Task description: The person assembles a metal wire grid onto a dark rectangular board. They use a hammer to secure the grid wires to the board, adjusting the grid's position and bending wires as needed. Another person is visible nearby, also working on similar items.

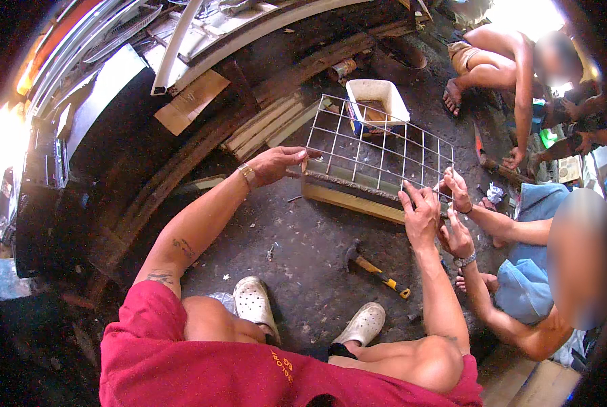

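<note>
A person in a red shirt has both hands on a silver metal wire grid with square holes (378, 150). The grid is right in front of the person, above the dark, dirty floor (303, 247). The bare left hand (280, 166) is at the grid's left corner, and its grip is pinching that corner. The bare right hand (422, 216) has its fingers on the near side, close to the right end. I cannot tell if that grip is squeezing or only resting. A long, pale yellow wooden bar (354, 205) runs just under the grid's near edge.

Behind the wires is a square white plastic tub with an open top (393, 95). Some brown shows inside the tub, low down, and some wires cross in front of it. Its near side has a dark blue part.

On the right, a helper in blue cloth shorts (524, 288) has two hands (459, 193) by the grid's right end. A hammer with a dark metal head and a yellow and black handle (379, 275) lies on the floor, between the grid and the person's white shoes with holes (254, 302).
</note>
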A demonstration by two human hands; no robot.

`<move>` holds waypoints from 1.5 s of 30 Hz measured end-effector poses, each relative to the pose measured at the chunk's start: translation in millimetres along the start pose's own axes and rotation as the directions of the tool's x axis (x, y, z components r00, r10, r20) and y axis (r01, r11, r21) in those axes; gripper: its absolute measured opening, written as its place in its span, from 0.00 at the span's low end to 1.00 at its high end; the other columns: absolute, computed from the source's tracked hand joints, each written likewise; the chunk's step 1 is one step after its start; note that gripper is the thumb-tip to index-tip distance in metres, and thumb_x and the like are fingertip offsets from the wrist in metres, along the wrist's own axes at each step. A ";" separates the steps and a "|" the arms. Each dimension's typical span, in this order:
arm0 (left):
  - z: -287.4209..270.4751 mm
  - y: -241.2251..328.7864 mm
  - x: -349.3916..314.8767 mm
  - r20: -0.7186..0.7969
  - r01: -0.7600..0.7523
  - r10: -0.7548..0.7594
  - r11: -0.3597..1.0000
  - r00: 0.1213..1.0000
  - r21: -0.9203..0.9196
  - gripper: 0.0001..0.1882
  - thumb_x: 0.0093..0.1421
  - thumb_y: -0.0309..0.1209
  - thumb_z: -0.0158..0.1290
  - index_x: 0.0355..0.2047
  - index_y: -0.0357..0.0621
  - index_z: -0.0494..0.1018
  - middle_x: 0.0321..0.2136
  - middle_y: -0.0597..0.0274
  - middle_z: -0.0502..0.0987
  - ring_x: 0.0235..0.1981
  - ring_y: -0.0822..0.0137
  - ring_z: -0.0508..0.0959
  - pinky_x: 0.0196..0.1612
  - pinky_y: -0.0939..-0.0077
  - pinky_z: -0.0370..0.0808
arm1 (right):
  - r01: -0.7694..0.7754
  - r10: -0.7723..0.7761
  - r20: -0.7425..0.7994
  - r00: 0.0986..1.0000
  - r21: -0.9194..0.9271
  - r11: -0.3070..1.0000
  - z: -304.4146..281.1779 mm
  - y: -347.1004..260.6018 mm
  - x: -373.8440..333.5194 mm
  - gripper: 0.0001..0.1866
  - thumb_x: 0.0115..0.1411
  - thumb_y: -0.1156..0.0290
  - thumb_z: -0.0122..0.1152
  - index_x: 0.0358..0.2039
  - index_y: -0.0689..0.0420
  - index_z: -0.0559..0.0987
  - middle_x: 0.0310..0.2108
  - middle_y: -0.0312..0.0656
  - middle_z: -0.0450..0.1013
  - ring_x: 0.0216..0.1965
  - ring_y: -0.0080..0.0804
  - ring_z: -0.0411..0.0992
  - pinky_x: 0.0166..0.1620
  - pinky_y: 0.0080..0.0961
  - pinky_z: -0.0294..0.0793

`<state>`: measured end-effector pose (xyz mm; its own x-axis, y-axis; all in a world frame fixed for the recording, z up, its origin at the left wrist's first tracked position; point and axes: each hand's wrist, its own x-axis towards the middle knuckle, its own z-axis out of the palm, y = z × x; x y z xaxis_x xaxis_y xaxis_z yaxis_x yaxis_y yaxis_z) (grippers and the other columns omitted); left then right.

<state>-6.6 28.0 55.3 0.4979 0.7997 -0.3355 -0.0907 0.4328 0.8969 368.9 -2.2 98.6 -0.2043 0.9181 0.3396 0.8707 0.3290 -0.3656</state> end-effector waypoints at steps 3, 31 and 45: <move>-0.2 -0.1 -2.0 0.029 -0.002 0.001 1.000 1.000 0.022 0.28 0.67 0.54 0.49 0.61 0.55 0.71 0.62 0.65 0.69 0.65 0.59 0.62 0.63 0.44 0.60 | -0.002 0.002 0.004 1.000 -0.013 1.000 2.0 0.7 -0.3 0.14 0.61 0.62 0.65 0.45 0.52 0.85 0.31 0.42 0.71 0.36 0.40 0.70 0.44 0.37 0.68; 115.6 -0.4 -55.1 -0.434 0.263 -0.301 0.954 0.849 -0.146 0.39 0.58 0.64 0.55 0.53 0.43 0.66 0.43 0.55 0.70 0.41 0.62 0.72 0.39 0.59 0.74 | 0.110 -0.109 -0.032 0.994 0.033 0.993 -3.0 11.0 -16.7 0.14 0.59 0.64 0.66 0.46 0.47 0.84 0.34 0.40 0.69 0.39 0.39 0.70 0.43 0.37 0.70; 214.8 -38.6 79.8 -0.550 -0.271 -0.215 0.693 0.807 -0.668 0.29 0.62 0.50 0.60 0.50 0.38 0.71 0.44 0.52 0.78 0.49 0.53 0.77 0.50 0.48 0.77 | 0.169 -0.166 -0.213 0.963 -0.005 0.986 12.7 16.8 -23.3 0.14 0.56 0.63 0.68 0.44 0.43 0.85 0.32 0.36 0.67 0.37 0.35 0.68 0.40 0.36 0.66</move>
<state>221.8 -14.2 55.8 -0.0528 0.7812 -0.6220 -0.7742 0.3614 0.5196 382.6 -15.2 73.5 -0.2461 0.7823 0.5722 0.8259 0.4783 -0.2987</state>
